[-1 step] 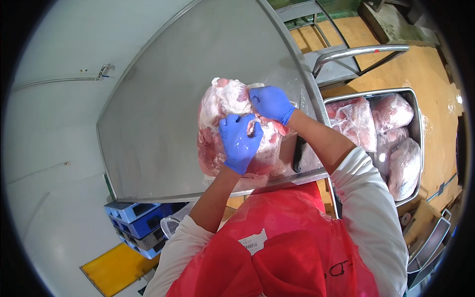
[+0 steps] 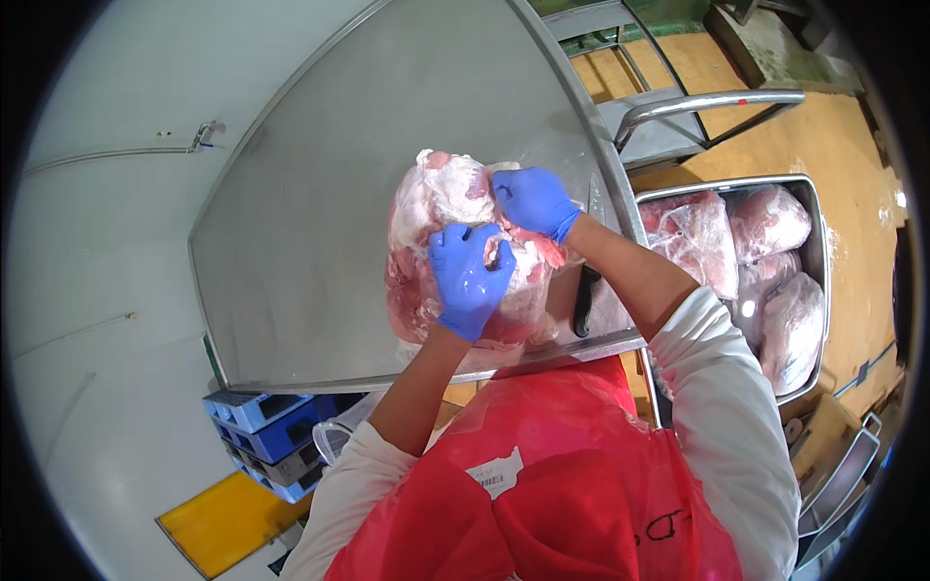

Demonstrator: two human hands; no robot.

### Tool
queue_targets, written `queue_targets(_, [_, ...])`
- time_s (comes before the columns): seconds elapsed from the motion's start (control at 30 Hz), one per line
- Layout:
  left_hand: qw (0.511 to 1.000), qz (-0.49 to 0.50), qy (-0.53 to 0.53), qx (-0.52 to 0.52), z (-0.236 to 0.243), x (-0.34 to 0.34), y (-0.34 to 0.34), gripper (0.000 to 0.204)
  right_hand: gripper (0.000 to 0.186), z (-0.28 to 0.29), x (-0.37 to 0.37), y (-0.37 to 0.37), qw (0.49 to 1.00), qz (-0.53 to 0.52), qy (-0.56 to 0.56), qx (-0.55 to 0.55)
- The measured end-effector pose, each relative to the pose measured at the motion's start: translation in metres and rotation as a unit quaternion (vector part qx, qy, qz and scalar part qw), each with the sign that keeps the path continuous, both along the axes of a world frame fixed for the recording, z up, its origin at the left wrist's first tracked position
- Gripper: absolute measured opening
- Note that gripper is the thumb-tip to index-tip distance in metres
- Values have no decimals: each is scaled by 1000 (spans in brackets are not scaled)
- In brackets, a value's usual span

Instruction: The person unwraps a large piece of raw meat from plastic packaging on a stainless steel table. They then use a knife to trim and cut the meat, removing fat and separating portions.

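A large piece of raw meat (image 2: 415,211), pink with white fat, lies on the metal table (image 2: 310,223) close to its near edge. Clear plastic film shows around its base. My left hand (image 2: 470,279), in a blue glove, presses on the meat's near side with its fingers curled into the surface. My right hand (image 2: 535,203), also gloved in blue, is closed at the meat's upper right edge; its fingertips and what they hold are hidden. Right of the meat lies a knife (image 2: 584,302) with a black handle, partly behind my right forearm.
A steel tub (image 2: 821,242) with several plastic-wrapped meat pieces (image 2: 792,329) stands to the right of the table. Beyond it is a metal cart (image 2: 717,100) with a tubular handle. Blue pallets (image 2: 266,441) are stacked at lower left, near a yellow panel (image 2: 228,528).
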State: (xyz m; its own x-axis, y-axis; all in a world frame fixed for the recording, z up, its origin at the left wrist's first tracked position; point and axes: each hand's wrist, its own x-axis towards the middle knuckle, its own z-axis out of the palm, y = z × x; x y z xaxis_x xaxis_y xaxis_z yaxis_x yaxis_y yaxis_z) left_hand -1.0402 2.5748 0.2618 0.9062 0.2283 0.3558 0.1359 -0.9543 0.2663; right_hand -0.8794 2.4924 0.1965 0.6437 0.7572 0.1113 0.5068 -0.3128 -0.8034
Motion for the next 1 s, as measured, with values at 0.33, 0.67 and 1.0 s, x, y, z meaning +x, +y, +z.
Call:
queue_targets(0.33, [998, -54, -8, -8, -3, -6, 18, 28, 26, -34, 26, 0, 907, -105, 388, 126])
queue_targets(0.67, [991, -92, 94, -11, 1, -26, 47, 32, 30, 6, 19, -45, 842, 46, 536, -48])
queue_targets(1.0, [992, 92, 74, -52, 4, -35, -7, 35, 25, 25, -18, -22, 907, 93, 411, 2])
